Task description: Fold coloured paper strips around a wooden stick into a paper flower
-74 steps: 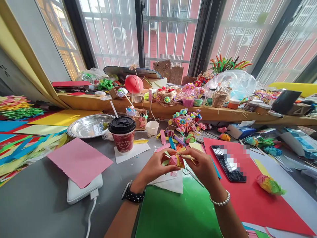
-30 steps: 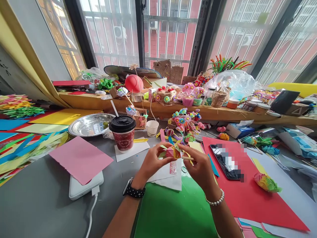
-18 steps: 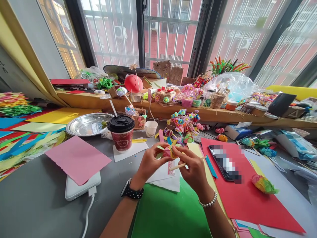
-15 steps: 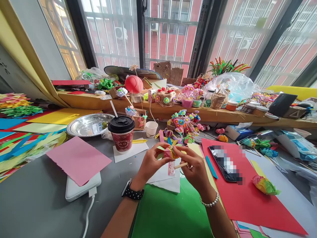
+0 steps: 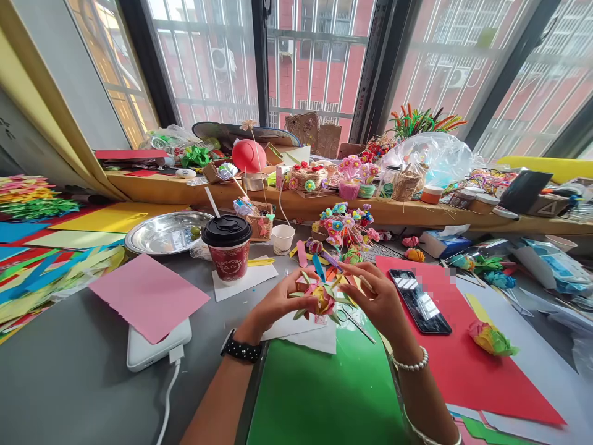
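Note:
Both of my hands hold a small folded paper flower point(image 5: 323, 298) with pink, yellow and green petals above the grey table. My left hand point(image 5: 280, 301), with a black watch at the wrist, pinches it from the left. My right hand point(image 5: 377, 296), with a pearl bracelet at the wrist, grips it from the right; fingers are curled. Under the hands lie white paper point(image 5: 306, 330), small scissors point(image 5: 352, 318) and a green sheet point(image 5: 324, 389).
A black-lidded red paper cup point(image 5: 229, 247) stands to the left, beside a metal plate point(image 5: 167, 233) and pink paper point(image 5: 148, 296) over a white power bank point(image 5: 155, 346). A phone point(image 5: 419, 301) lies on red paper point(image 5: 463, 358). Paper flowers point(image 5: 345, 225) crowd the wooden sill point(image 5: 324, 207).
The flower has been turned in my hands and lowered a little toward the table. The wooden stick seen in my right hand earlier no longer shows.

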Demonstrator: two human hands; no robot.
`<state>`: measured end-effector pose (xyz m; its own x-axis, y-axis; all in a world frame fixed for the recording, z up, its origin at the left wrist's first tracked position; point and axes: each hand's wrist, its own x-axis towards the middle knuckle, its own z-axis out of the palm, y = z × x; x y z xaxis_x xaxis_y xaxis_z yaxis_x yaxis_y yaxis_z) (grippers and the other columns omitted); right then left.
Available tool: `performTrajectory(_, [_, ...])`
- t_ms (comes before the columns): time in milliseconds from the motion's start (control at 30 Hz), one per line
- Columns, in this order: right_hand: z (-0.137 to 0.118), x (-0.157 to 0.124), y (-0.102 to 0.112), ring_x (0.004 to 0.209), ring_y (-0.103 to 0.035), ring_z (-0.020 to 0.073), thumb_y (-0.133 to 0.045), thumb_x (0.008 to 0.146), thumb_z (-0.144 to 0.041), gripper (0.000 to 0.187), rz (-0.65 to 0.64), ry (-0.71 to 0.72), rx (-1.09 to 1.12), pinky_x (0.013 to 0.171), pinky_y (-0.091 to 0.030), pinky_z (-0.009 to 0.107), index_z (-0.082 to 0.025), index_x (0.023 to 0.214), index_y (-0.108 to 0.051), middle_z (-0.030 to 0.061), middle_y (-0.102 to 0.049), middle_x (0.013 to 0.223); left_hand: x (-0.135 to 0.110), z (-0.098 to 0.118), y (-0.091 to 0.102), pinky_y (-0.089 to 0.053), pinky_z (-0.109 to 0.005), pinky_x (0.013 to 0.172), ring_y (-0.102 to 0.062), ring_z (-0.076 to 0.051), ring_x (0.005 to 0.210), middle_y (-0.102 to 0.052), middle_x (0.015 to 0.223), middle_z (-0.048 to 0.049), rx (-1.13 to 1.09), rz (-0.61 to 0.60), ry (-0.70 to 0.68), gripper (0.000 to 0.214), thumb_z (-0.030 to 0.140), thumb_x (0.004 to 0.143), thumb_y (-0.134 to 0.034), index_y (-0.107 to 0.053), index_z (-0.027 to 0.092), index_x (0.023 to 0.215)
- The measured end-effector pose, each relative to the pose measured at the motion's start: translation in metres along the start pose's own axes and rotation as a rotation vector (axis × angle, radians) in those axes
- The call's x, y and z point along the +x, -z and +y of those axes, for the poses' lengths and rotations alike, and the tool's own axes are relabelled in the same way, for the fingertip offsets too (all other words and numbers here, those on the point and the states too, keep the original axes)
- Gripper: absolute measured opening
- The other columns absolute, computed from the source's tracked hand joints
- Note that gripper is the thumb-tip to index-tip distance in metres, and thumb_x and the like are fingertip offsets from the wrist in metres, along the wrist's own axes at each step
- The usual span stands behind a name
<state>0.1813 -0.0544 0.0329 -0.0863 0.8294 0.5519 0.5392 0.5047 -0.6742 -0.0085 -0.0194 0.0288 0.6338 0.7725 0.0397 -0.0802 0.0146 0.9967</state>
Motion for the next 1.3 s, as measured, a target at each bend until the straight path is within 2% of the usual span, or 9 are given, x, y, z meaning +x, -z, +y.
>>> performTrajectory(167, [0.001, 0.000, 0.000, 0.063, -0.051, 0.0121, -0.057, 0.074, -0.027, 0.010, -0.062, 0.026, 0.031, 0.053, -0.041, 0.022, -0.019, 0.072, -0.061, 0.0013, -0.056, 0.069, 0.001, -0.003, 0.003, -0.042, -0.024, 0.056, -0.053, -0.011, 0.060, -0.057, 0.074, -0.0024, -0.059, -0.018, 0.027, 0.053, 0.038, 0.067, -0.060, -0.038, 0.015, 0.109])
performTrajectory(300, [0.000, -0.001, -0.007, 0.059, -0.049, 0.0117, -0.054, 0.077, -0.027, 0.013, 0.170, 0.000, -0.046, 0.053, -0.039, 0.023, -0.018, 0.068, -0.057, 0.0007, -0.054, 0.065, 0.006, -0.006, 0.001, -0.044, -0.026, 0.068, -0.056, -0.017, 0.082, -0.055, 0.096, -0.0093, -0.207, 0.100, -0.080, 0.068, 0.042, 0.063, -0.063, -0.032, 0.017, 0.118])
performTrajectory(433, [-0.004, -0.003, -0.020, 0.061, -0.051, 0.0132, -0.052, 0.077, -0.026, 0.013, 0.324, 0.018, -0.147, 0.053, -0.040, 0.024, -0.018, 0.068, -0.056, 0.0027, -0.055, 0.068, 0.012, -0.011, -0.008, -0.044, -0.030, 0.076, -0.052, -0.019, 0.096, -0.034, 0.126, -0.0110, -0.169, 0.168, -0.154, 0.091, 0.028, 0.055, -0.072, -0.017, 0.029, 0.127])
performTrajectory(567, [-0.010, -0.005, -0.031, 0.061, -0.053, 0.0135, -0.051, 0.077, -0.025, 0.013, 0.381, 0.048, -0.151, 0.053, -0.041, 0.024, -0.018, 0.068, -0.057, 0.0031, -0.056, 0.066, 0.017, -0.015, -0.014, -0.045, -0.032, 0.079, -0.052, -0.018, 0.093, -0.038, 0.123, -0.0101, -0.075, 0.248, -0.184, 0.081, 0.025, 0.057, -0.071, -0.025, 0.027, 0.124])
performTrajectory(800, [-0.009, -0.003, -0.025, 0.063, -0.054, 0.0140, -0.042, 0.081, -0.036, 0.027, 0.113, 0.049, -0.048, 0.057, -0.042, 0.025, -0.018, 0.072, -0.060, 0.0037, -0.058, 0.069, 0.013, -0.013, -0.008, -0.042, -0.033, 0.085, -0.053, -0.020, 0.096, -0.054, 0.106, -0.0075, 0.121, 0.362, -0.284, 0.055, 0.026, 0.063, -0.066, -0.041, 0.019, 0.112])
performTrajectory(867, [-0.005, -0.003, -0.019, 0.065, -0.054, 0.0149, -0.031, 0.082, -0.049, 0.040, 0.061, 0.045, -0.050, 0.056, -0.041, 0.025, -0.018, 0.086, -0.056, 0.0039, -0.057, 0.075, 0.011, -0.012, -0.006, -0.041, -0.033, 0.087, -0.052, -0.019, 0.098, -0.054, 0.107, -0.0068, 0.175, 0.354, -0.315, 0.050, 0.025, 0.064, -0.065, -0.044, 0.019, 0.109])
performTrajectory(967, [0.001, -0.002, -0.010, 0.052, -0.047, 0.0119, -0.012, 0.085, -0.051, 0.051, 0.064, -0.017, -0.081, 0.048, -0.035, 0.023, -0.018, 0.080, -0.051, 0.0002, -0.052, 0.063, 0.010, -0.009, -0.005, -0.040, -0.032, 0.090, -0.052, -0.019, 0.100, -0.055, 0.109, -0.0058, 0.245, 0.335, -0.327, 0.046, 0.025, 0.064, -0.064, -0.048, 0.019, 0.107])
performTrajectory(1067, [0.005, 0.000, -0.005, 0.057, -0.048, 0.0121, -0.027, 0.086, -0.042, 0.042, -0.045, 0.037, -0.144, 0.052, -0.036, 0.023, -0.018, 0.065, -0.053, 0.0007, -0.051, 0.061, 0.008, -0.007, -0.004, -0.041, -0.032, 0.089, -0.053, -0.020, 0.098, -0.057, 0.108, -0.0062, 0.306, 0.308, -0.287, 0.046, 0.027, 0.065, -0.063, -0.050, 0.019, 0.108])
performTrajectory(1300, [0.005, -0.002, -0.001, 0.047, -0.049, 0.0091, -0.046, 0.081, -0.032, 0.016, -0.249, 0.011, -0.074, 0.048, -0.039, 0.020, -0.020, 0.087, -0.055, -0.0038, -0.055, 0.054, 0.005, -0.006, 0.001, -0.042, -0.034, 0.087, -0.055, -0.020, 0.095, -0.059, 0.108, -0.0051, 0.427, 0.184, -0.178, 0.051, 0.027, 0.063, -0.063, -0.050, 0.022, 0.113])
